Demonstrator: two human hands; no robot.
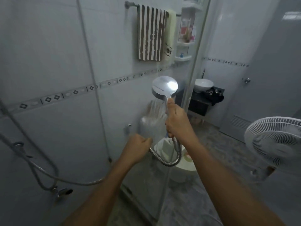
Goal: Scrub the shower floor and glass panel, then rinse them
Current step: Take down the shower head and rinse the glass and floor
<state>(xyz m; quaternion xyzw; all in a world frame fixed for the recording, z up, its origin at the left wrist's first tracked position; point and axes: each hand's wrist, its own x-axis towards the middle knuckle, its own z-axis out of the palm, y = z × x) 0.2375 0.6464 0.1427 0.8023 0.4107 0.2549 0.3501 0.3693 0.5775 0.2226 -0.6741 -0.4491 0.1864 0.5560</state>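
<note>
At frame centre, our right hand [176, 121] wraps the shower head [164, 87], spraying the glass [114, 128]. Left hand [138, 146] fisted, seemingly empty. We should sweep top-down, overlapping passes.

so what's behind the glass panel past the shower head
Through the glass panel: a striped towel on a rail, a corner shelf with toiletries, and a white bucket low down. The right hand, the shower head and spray hide part of the wall.
</note>
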